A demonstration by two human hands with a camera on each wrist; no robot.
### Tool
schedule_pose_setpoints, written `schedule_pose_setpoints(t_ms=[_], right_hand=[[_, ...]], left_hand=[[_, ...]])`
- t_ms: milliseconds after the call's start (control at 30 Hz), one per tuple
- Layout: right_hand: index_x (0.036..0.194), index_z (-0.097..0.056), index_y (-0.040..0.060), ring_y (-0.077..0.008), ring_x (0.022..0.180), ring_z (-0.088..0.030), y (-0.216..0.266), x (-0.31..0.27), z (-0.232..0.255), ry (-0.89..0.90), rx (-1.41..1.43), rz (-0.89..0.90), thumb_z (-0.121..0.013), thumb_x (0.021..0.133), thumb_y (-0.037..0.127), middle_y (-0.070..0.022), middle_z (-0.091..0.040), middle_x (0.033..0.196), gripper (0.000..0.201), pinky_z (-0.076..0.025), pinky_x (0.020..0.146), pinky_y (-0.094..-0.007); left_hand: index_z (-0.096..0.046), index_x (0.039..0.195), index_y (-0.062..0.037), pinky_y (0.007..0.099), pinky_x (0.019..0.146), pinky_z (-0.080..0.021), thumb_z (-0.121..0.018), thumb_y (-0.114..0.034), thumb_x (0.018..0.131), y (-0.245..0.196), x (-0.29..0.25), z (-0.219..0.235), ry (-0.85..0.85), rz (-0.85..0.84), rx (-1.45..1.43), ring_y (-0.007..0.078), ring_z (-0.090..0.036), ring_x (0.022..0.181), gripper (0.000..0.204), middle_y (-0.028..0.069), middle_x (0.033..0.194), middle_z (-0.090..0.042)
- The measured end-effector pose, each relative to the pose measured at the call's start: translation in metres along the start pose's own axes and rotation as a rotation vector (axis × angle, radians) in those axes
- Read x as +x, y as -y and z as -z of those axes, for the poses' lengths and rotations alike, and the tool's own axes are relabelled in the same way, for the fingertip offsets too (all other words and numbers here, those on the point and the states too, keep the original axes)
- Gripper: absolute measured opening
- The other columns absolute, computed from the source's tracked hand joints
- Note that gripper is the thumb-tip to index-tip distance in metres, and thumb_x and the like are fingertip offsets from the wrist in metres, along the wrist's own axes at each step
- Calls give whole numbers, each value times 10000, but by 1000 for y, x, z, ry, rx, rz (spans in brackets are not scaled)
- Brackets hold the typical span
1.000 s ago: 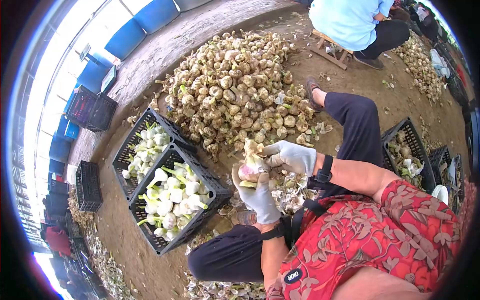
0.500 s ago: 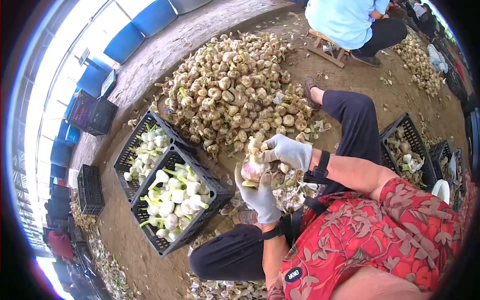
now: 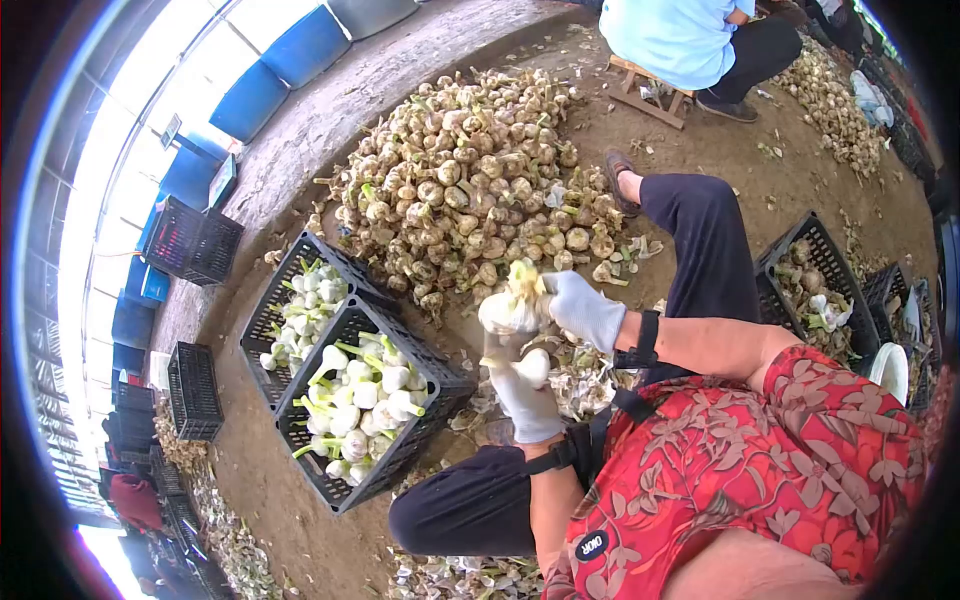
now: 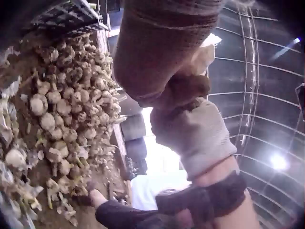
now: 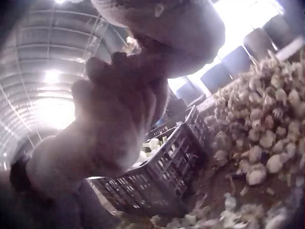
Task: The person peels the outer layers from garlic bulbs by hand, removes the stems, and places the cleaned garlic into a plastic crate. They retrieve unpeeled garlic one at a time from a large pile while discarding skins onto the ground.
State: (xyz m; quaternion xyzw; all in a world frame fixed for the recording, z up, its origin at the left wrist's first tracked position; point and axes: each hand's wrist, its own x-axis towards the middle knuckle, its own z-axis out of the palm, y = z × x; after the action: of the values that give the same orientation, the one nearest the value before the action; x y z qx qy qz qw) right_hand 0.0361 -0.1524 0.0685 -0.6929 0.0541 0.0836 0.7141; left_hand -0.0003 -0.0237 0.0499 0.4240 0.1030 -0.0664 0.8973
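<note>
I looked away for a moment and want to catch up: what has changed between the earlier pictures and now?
The garlic bulb has risen a little from the left hand, and its visible side looks whiter, without the pink patch. The right hand still grips its stalk end; blur hides whether the left fingers touch it. The garlic heap and filled crates look unchanged.

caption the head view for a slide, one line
A gloved right hand grips a garlic bulb near a heaped pile of garlic and two black crates of white bulbs.
</note>
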Motion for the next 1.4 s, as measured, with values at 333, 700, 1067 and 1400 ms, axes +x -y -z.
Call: schedule_pose_setpoints(t_ms=[333,700,1067,1400], right_hand=[[1071,-661,-45,-85,791,-630,-26,-5,26,457,266,-147,-599,813,-19,-67,-703,921,267,-507,715,-244],[1004,-630,-10,-191,791,-641,16,12,62,-125,-784,833,-542,740,-101,-118,-668,893,293,-511,679,-297],[1291,-545,53,-213,951,-647,61,-9,79,542,-522,-77,-714,802,230,-124,-650,1137,547,-515,766,-344],[865,-646,64,-314,762,-636,19,-32,24,-45,-610,617,-624,769,41,-127,-606,839,101,-483,621,-364]], left_hand=[[-527,1247,-84,330,781,-540,-497,-427,958,-4,-8,5,5,115,-194,186,-643,909,449,48,1100,-635],[-540,1096,-66,260,441,-409,-543,-478,891,-3,-11,11,356,322,-262,153,-535,557,460,75,892,-611],[-502,1197,-17,234,401,-355,-583,-538,888,11,-8,46,435,497,-354,151,-487,570,611,102,865,-570],[-451,1396,-87,321,580,-488,-513,-232,894,8,2,28,80,329,-377,224,-622,783,526,100,1099,-623]])
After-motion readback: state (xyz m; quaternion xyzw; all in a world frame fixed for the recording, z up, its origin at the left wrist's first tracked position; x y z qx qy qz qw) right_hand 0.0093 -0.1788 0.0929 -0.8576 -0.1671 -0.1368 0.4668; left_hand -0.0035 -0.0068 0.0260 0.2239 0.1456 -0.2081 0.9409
